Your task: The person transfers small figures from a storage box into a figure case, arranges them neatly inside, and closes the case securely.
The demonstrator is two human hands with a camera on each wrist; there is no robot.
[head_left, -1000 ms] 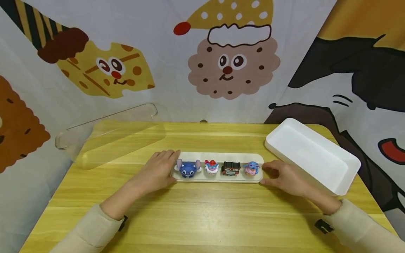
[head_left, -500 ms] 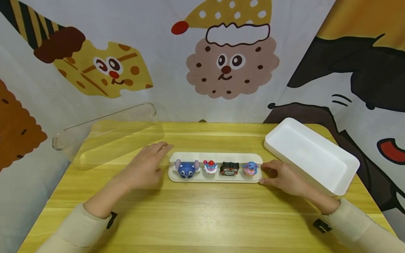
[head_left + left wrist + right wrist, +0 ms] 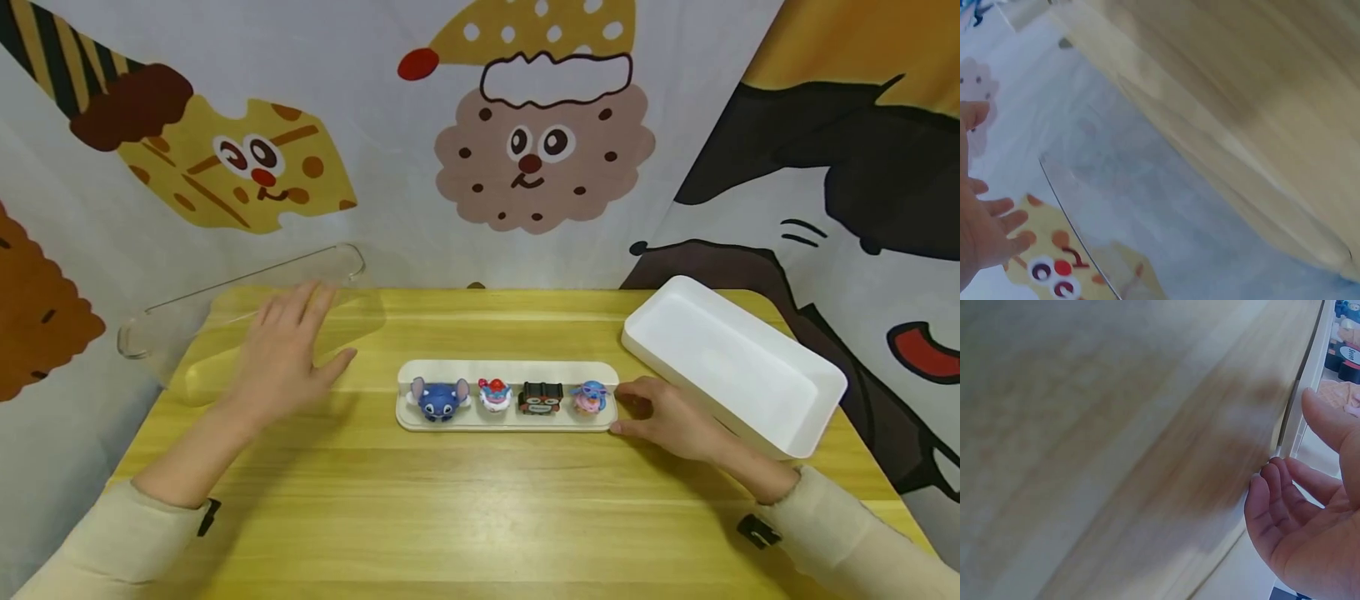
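Note:
A long cream tray (image 3: 506, 423) with rounded ends lies mid-table. On it stand a blue big-eared figure (image 3: 439, 401), a white cupcake-like figure with a red top (image 3: 495, 396), a dark brown figure (image 3: 540, 398) and a blue figure on a pink base (image 3: 590, 398). My right hand (image 3: 670, 417) grips the tray's right end between thumb and fingers; its curled fingers (image 3: 1272, 494) meet the rim in the right wrist view. My left hand (image 3: 281, 354) is spread, overlapping the transparent cover (image 3: 352, 287) at the back left; the left wrist view shows its fingers apart, holding nothing.
A white rectangular box (image 3: 738, 367), open at the top, sits slantwise at the back right, just behind my right hand. Behind the wooden table (image 3: 480, 517) hangs a cartoon-printed cloth (image 3: 390, 150). The cover leans near the table's back left edge.
My left hand has let go of the tray's left end and moved left and back to the transparent cover. My right hand stays at the tray's right end.

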